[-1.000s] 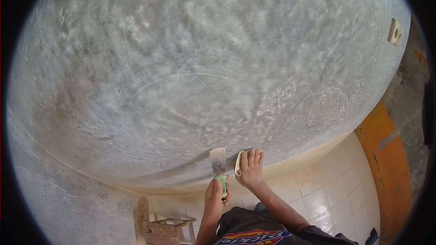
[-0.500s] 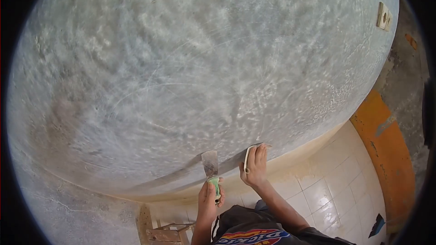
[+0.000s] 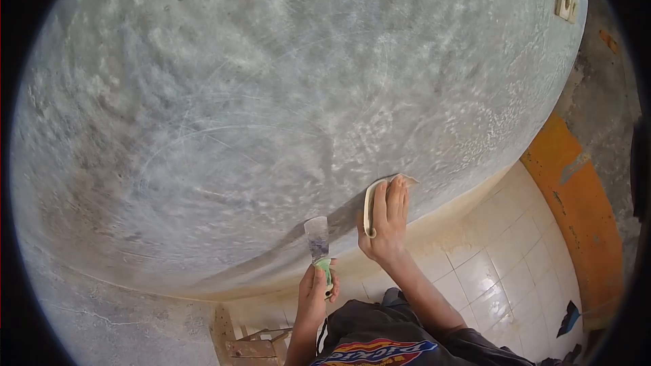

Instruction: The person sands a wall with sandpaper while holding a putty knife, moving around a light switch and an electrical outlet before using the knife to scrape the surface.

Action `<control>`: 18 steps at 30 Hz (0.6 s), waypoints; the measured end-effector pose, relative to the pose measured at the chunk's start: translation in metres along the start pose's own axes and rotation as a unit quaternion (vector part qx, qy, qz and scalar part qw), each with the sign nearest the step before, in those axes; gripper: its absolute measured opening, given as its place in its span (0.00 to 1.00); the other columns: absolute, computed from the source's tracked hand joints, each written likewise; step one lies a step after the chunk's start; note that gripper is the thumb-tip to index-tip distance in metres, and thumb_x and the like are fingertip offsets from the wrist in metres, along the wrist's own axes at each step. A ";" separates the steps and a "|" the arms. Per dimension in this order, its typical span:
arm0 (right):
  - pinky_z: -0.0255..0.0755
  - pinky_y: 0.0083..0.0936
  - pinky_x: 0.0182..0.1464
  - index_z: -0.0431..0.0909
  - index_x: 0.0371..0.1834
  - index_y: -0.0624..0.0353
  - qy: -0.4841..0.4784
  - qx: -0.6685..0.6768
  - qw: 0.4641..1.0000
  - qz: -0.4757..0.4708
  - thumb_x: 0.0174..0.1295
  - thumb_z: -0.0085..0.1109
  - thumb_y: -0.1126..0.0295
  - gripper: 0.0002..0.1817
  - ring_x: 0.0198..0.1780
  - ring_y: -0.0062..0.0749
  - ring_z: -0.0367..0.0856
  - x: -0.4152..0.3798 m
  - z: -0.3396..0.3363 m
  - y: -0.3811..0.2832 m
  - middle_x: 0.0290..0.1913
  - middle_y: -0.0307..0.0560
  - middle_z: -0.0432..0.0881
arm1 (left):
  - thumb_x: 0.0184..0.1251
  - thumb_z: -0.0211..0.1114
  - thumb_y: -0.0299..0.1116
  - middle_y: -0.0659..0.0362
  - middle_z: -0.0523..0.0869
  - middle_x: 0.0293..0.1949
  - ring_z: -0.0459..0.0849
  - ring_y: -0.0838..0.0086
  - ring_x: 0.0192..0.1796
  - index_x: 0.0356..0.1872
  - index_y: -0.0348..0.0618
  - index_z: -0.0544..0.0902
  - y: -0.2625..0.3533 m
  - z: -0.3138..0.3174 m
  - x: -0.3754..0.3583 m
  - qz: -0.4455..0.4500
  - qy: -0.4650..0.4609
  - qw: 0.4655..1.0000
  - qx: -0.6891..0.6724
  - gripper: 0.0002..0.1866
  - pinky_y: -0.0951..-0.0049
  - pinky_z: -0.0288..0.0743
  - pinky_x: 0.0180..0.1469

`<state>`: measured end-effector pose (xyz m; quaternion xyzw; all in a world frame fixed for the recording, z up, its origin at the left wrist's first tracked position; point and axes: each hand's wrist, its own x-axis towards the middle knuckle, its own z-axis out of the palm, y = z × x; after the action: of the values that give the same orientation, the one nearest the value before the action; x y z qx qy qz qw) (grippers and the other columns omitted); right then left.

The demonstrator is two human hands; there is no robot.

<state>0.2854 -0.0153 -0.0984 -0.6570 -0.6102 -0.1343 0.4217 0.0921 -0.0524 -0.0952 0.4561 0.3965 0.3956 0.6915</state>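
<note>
My left hand (image 3: pixel 312 298) is wrapped round the green handle of a putty knife (image 3: pixel 317 236), whose flat metal blade points up in front of the wall. To its right, my right hand (image 3: pixel 386 230) presses a folded sheet of sandpaper (image 3: pixel 368 210) to the grey wall (image 3: pixel 271 95). The pale sheet curls at its lower end beside the palm, and a corner sticks out past the fingertips. Whitish scuffs and curved scratch lines mark the wall above both hands.
A wall socket (image 3: pixel 565 0) sits at the upper right. Below the wall lies a white tiled floor (image 3: pixel 475 285), bordered on the right by an orange painted strip (image 3: pixel 569 210). A wooden stool or frame (image 3: pixel 252 348) stands at lower left.
My right hand has slid the sandpaper upward along the wall, its fingers now straighter. My left hand still holds the putty knife in nearly the same place. The view has shifted slightly.
</note>
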 end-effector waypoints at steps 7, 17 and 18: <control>0.43 0.62 0.69 0.60 0.68 0.68 -0.045 -0.007 0.999 0.024 0.48 0.56 0.67 0.40 0.72 0.65 0.52 -0.044 0.022 0.006 0.69 0.73 0.56 | 0.77 0.43 0.50 0.60 0.76 0.29 0.72 0.80 0.24 0.54 0.36 0.72 -0.005 0.009 0.007 -0.002 -0.027 1.000 0.001 0.25 0.80 0.65 0.25; 0.41 0.62 0.70 0.57 0.68 0.75 -0.077 -0.029 0.997 0.004 0.58 0.55 0.68 0.36 0.72 0.73 0.47 -0.050 0.020 0.043 0.69 0.79 0.51 | 0.77 0.44 0.47 0.64 0.71 0.24 0.69 0.84 0.19 0.37 0.42 0.66 -0.012 0.037 0.018 -0.015 -0.097 0.995 0.008 0.17 0.83 0.63 0.19; 0.41 0.62 0.70 0.57 0.68 0.73 -0.014 -0.021 1.000 0.002 0.56 0.56 0.67 0.37 0.72 0.71 0.47 -0.036 0.017 0.049 0.70 0.76 0.51 | 0.78 0.43 0.46 0.65 0.69 0.22 0.65 0.86 0.16 0.35 0.43 0.65 -0.014 0.044 0.021 0.005 -0.087 0.996 0.018 0.17 0.84 0.60 0.17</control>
<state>0.3168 -0.0230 -0.1522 -0.6691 -0.6118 -0.1367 0.3992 0.1423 -0.0511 -0.1004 0.5034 0.3394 0.3510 0.7129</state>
